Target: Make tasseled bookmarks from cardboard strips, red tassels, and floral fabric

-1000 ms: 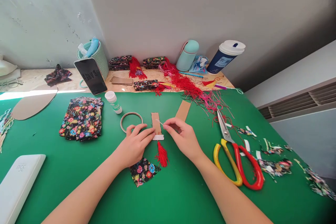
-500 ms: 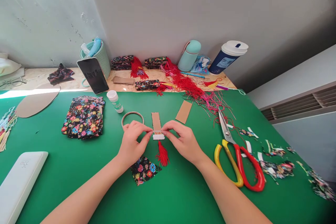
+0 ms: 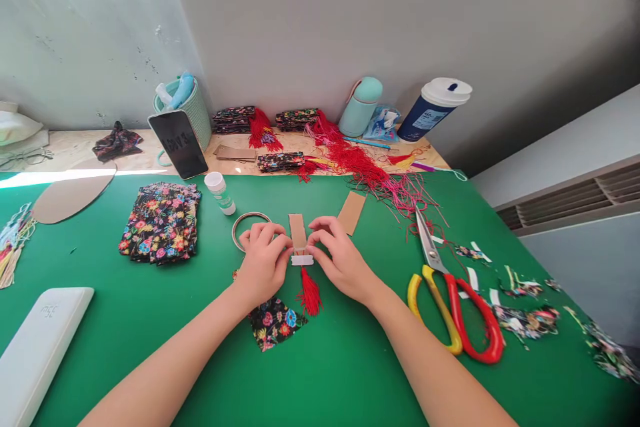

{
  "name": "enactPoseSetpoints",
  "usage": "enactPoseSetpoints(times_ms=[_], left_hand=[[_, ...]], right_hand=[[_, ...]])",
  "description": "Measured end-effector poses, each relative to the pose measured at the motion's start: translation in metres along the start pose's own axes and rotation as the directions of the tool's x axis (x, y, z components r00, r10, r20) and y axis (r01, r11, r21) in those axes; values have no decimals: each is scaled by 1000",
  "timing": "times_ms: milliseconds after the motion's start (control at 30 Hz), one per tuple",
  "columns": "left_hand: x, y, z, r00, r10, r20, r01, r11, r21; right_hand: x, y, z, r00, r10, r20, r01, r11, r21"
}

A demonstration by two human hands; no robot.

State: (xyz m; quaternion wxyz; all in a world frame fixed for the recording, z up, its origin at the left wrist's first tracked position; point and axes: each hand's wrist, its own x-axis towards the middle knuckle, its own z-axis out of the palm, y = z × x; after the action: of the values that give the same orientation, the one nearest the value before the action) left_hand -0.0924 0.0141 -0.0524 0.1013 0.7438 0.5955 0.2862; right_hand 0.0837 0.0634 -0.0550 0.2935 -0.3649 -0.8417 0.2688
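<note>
A narrow cardboard strip (image 3: 297,229) lies in front of me, its near end crossed by a white strip (image 3: 302,259). A red tassel (image 3: 310,291) hangs from that end toward me. My left hand (image 3: 266,259) pinches the left end of a thin pale strip, which looks like tape, across the cardboard just above the white strip. At its other end are the bent thumb and fingertips of my right hand (image 3: 339,259). Fingertips partly hide both ends. Floral black fabric (image 3: 276,323) lies below my left hand, partly covered by it.
A tape roll (image 3: 240,220) sits beside my left hand, with a glue stick (image 3: 221,193) behind it. Large scissors (image 3: 440,280) lie right, near fabric scraps (image 3: 527,323). Folded floral fabric (image 3: 161,223) and a white power bank (image 3: 45,347) are left. Red tassels (image 3: 365,163) lie behind.
Both hands have shifted slightly around the ends of the thin strip, and their fingers are bent more. The strip appears lower against the cardboard. The tassel and fabric stay put.
</note>
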Motion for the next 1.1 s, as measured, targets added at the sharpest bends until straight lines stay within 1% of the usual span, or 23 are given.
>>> enactPoseSetpoints(times_ms=[133,233,333,700,1100], left_hand=[[2,-2,3,996,59,69,-61,998,29],[2,-2,3,993,86,82,-90,995,43],[2,-2,4,991,103,84,-108,992,62],[2,-2,6,989,108,100,-115,991,62],[3,-1,5,986,107,127,-118,990,80]], right_hand=[[3,7,0,997,-18,78,17,1000,14],[5,10,0,990,-12,138,10,1000,14],[5,11,0,986,1,168,-1,1000,2],[4,13,-3,982,-26,186,27,1000,0],[3,12,-2,985,-42,165,43,999,0]])
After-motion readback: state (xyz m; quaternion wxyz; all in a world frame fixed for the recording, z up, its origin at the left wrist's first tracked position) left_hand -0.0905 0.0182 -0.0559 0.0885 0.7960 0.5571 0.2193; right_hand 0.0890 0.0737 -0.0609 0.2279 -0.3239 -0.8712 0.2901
